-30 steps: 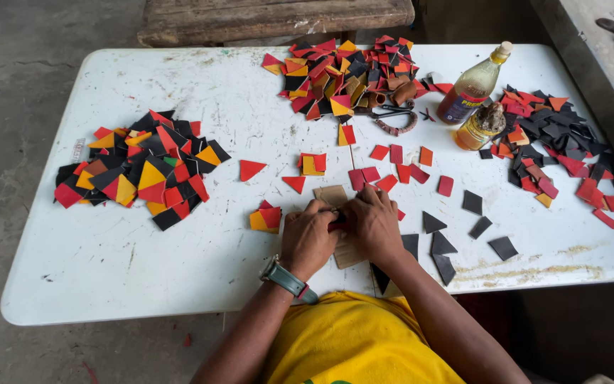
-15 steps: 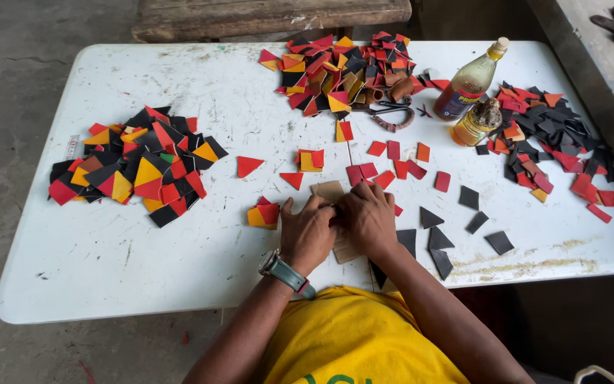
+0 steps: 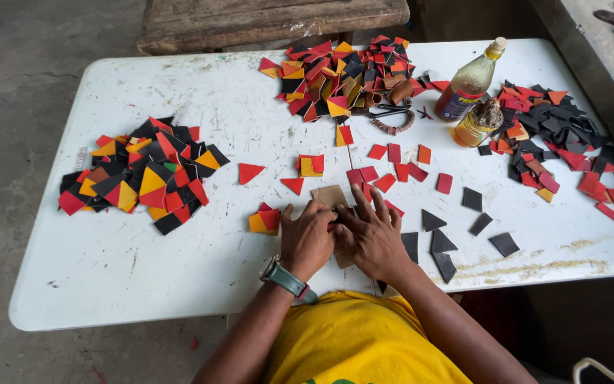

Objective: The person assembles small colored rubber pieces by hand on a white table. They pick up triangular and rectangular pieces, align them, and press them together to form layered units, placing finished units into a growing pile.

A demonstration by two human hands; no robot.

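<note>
While both hands, left hand (image 3: 307,235) and right hand (image 3: 372,238), press flat on a tan backing piece (image 3: 330,195), grip unclear; few red pieces (image 3: 385,182) placed; big mixed pile (image 3: 136,174) untouched on the surface (image 3: 108,277).

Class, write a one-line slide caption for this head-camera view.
Both hands press a tan strip on a white table among coloured cut pieces.

My white table (image 3: 143,263) looks like scuffed matt plastic; the coloured pieces (image 3: 140,178) seem matt leather, perhaps; far bench (image 3: 250,21) is rough wood; bottle (image 3: 470,85) glossy.
</note>
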